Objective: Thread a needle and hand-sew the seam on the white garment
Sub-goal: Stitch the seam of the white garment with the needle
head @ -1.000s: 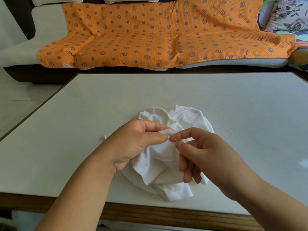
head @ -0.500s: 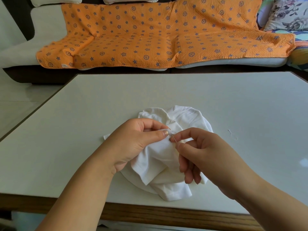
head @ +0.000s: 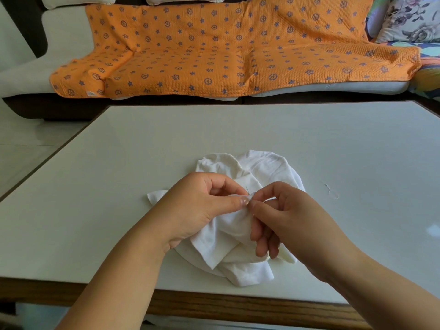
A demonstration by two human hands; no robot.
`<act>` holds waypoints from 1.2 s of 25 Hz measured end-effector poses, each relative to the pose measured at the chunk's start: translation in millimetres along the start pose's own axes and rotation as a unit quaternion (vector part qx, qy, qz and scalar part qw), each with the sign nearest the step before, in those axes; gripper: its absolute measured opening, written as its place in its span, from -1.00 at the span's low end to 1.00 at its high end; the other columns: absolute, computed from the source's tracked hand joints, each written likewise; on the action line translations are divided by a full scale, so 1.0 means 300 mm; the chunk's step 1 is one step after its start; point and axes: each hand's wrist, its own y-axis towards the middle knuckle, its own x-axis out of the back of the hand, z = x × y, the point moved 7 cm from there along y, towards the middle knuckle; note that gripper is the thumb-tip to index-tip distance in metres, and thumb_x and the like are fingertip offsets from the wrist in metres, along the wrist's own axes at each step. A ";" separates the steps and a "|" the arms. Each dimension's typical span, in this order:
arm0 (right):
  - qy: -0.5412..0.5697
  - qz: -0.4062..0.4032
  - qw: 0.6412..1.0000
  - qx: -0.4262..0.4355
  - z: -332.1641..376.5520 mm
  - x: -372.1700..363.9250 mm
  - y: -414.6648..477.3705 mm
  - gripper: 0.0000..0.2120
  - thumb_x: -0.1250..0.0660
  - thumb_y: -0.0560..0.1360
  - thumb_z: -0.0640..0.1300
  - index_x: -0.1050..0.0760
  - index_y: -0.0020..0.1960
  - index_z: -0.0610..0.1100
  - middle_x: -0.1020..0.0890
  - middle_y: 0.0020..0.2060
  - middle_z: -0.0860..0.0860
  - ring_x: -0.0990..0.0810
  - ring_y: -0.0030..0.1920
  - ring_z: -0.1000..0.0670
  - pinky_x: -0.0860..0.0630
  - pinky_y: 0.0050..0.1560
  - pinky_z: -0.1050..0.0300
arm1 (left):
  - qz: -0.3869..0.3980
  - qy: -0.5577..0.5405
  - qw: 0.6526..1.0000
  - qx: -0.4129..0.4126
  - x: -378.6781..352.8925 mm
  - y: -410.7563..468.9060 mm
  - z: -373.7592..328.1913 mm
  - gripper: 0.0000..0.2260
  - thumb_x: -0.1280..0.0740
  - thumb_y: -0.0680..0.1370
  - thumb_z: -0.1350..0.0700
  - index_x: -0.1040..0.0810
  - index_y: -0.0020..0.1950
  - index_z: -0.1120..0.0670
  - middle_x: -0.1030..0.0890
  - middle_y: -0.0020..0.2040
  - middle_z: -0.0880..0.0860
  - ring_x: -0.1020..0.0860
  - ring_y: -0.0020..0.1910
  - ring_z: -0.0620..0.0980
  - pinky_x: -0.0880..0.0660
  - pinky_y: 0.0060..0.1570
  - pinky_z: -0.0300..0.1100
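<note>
A fold of white garment [head: 228, 239] was pinched by L hand [head: 197, 210], thumb & forefinger. Needle [head: 247, 189] was pinched at that fold by R hand [head: 290, 225], other fingers curled.

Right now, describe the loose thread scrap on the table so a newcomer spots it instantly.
Start at the white table, then find the crumpled white garment near its front edge. To the garment's right, lying alone on bare tabletop, is the loose thread: a thin pale curl, apart from the cloth.

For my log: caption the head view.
Left hand pinches a fold of white garment; right hand holds the needle at it.
</note>
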 end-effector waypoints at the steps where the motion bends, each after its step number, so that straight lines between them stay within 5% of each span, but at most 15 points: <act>1: 0.005 -0.007 1.000 -0.001 -0.001 0.002 0.001 -0.92 -0.24 0.60 -0.16 -0.45 0.00 -0.16 -0.65 -0.43 -0.09 -0.58 -0.48 -0.05 -0.46 -0.46 0.18 | 0.000 0.008 1.000 0.000 -0.002 0.000 0.000 -0.95 -0.47 0.48 0.16 -0.70 -0.08 0.08 -0.73 -0.15 -0.01 -0.68 -0.07 -0.13 -0.56 0.04 -0.29; 10: 0.082 -0.050 0.995 0.023 0.003 0.014 0.013 -0.89 -0.25 0.62 -0.18 -0.35 0.11 -0.16 -0.67 -0.36 -0.14 -0.64 -0.43 -0.07 -0.52 -0.42 0.20 | -0.020 0.034 0.999 -0.023 -0.019 0.001 -0.010 -0.86 -0.44 0.51 0.17 -0.71 0.00 -0.03 -0.72 -0.06 -0.12 -0.63 0.04 -0.26 -0.49 0.15 -0.30; 13: 0.138 0.019 0.989 -0.040 0.006 0.006 0.012 -0.81 -0.20 0.63 -0.06 -0.43 0.20 -0.10 -0.69 -0.30 -0.20 -0.67 -0.35 -0.14 -0.52 -0.41 0.14 | -0.042 0.084 0.994 -0.055 -0.009 0.000 -0.022 -0.84 -0.44 0.51 0.15 -0.69 -0.02 -0.12 -0.70 -0.06 -0.15 -0.63 -0.01 -0.11 -0.53 0.12 -0.20; 16: -0.046 -0.006 0.997 -0.069 -0.005 0.064 0.024 -0.69 -0.12 0.63 0.13 -0.58 0.04 0.03 -0.69 -0.28 -0.03 -0.59 -0.40 0.05 -0.43 -0.35 0.21 | -0.036 0.121 0.989 -0.081 -0.012 -0.009 -0.041 -0.82 -0.43 0.52 0.11 -0.58 -0.01 -0.18 -0.66 -0.11 -0.14 -0.50 -0.28 -0.10 -0.47 -0.11 -0.37; 19: -0.262 -0.140 0.954 0.043 0.046 0.133 0.042 -0.73 -0.15 0.56 0.19 -0.61 -0.07 0.18 -0.50 -0.11 0.18 -0.50 -0.20 0.21 -0.33 -0.21 0.39 | -0.028 0.140 0.986 -0.092 -0.019 -0.016 -0.055 -0.80 -0.42 0.53 0.10 -0.50 0.02 -0.18 -0.64 -0.14 -0.20 -0.40 -0.35 -0.25 -0.38 -0.17 -0.48; 21: -0.222 -0.121 0.967 0.037 0.043 0.131 0.047 -0.71 -0.18 0.55 0.20 -0.66 -0.10 0.17 -0.52 -0.08 0.19 -0.53 -0.06 0.15 -0.33 -0.14 0.43 | -0.026 0.148 0.984 -0.100 -0.025 -0.020 -0.064 -0.80 -0.41 0.53 0.11 -0.49 0.03 -0.17 -0.64 -0.14 -0.23 -0.41 -0.34 -0.27 -0.37 -0.16 -0.49; 25: -0.091 -0.022 0.995 -0.032 -0.002 0.099 0.047 -0.78 -0.40 0.43 0.15 -0.70 -0.18 0.02 -0.71 -0.15 0.00 -0.66 -0.03 -0.01 -0.57 0.09 0.01 | -0.021 0.152 0.982 -0.108 -0.034 -0.027 -0.080 -0.80 -0.42 0.53 0.12 -0.49 0.04 -0.13 -0.65 -0.12 -0.22 -0.47 -0.31 -0.27 -0.34 -0.16 -0.54; 30: 0.043 -0.033 0.998 -0.023 -0.006 0.098 0.051 -0.88 -0.43 0.45 -0.07 -0.69 -0.18 -0.11 -0.70 -0.28 0.07 -0.58 -0.33 0.23 -0.43 -0.33 0.40 | -0.034 0.148 0.983 -0.104 -0.034 -0.023 -0.072 -0.81 -0.44 0.52 0.12 -0.49 -0.01 -0.12 -0.67 -0.16 -0.16 -0.47 -0.36 -0.33 -0.34 -0.21 -0.54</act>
